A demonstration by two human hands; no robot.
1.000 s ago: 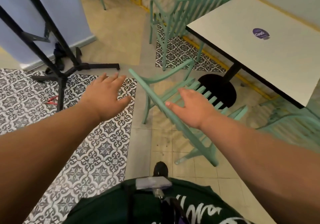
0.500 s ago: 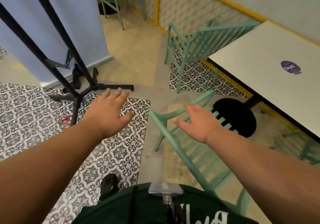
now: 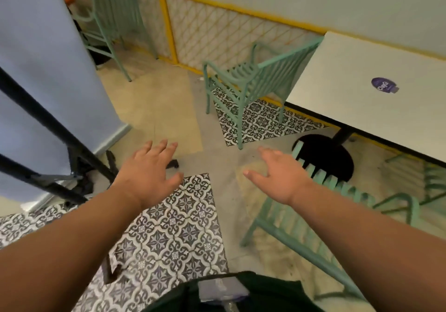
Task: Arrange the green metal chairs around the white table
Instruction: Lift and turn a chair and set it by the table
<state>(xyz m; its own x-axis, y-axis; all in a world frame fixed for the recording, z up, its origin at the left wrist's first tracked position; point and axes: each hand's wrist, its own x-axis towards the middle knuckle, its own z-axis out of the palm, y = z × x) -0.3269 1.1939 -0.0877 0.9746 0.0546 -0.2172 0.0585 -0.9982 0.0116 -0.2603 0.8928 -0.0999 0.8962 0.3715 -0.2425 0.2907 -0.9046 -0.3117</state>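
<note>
The white table (image 3: 357,89) with a purple sticker stands at the right on a black round base (image 3: 330,159). One green metal chair (image 3: 251,82) stands at the table's far left end, its back against the table edge. A second green chair (image 3: 337,191) sits close under my right arm, at the table's near side. My left hand (image 3: 149,174) and my right hand (image 3: 280,176) hover above the floor with fingers spread, holding nothing and touching no chair.
A third green chair (image 3: 113,19) stands far left by the yellow-framed lattice wall (image 3: 217,29). A blue banner (image 3: 48,75) on black stand legs (image 3: 62,174) fills the left. Part of another green chair (image 3: 432,181) shows under the table at right.
The view has lifted and swung left, so the near chair has slid toward the lower right. My right hand no longer lies over the chair's back rail; both hands stay spread.
</note>
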